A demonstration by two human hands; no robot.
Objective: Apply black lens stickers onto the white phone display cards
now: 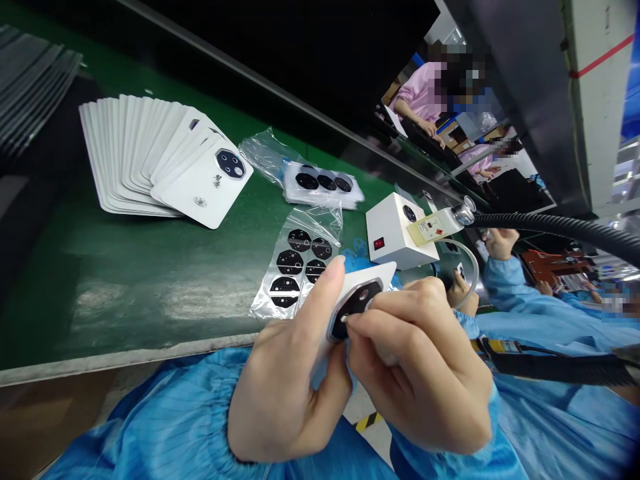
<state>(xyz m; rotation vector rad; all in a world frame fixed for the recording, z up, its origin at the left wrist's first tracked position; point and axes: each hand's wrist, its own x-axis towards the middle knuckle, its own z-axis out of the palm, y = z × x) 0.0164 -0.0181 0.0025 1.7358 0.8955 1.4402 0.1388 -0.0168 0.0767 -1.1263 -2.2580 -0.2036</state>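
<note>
Left hand (285, 380): curled, thumb and fingers gripping one white card (375, 275)
Right hand (420, 367): fingers closed, pinching the glossy black lens piece (354, 310) on that card
Nearest sheet: one clear plastic sheet (273, 297), five round black stickers (290, 262)
Behind: one crumpled plastic bag (263, 157), three black stickers (320, 183)
Far left: fanned stack of white cards (135, 153) on green bench (125, 287)
Right: one white box (393, 230), one red switch (379, 243), one ribbed black hose (550, 230)

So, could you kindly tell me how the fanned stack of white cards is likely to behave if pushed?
The white cards look thin but fairly stiff, as their edges stay straight in the fan. Overlapped on the glossy green mat, they would probably slide apart easily. They also seem light, so even a small nudge might spread them further.
</note>
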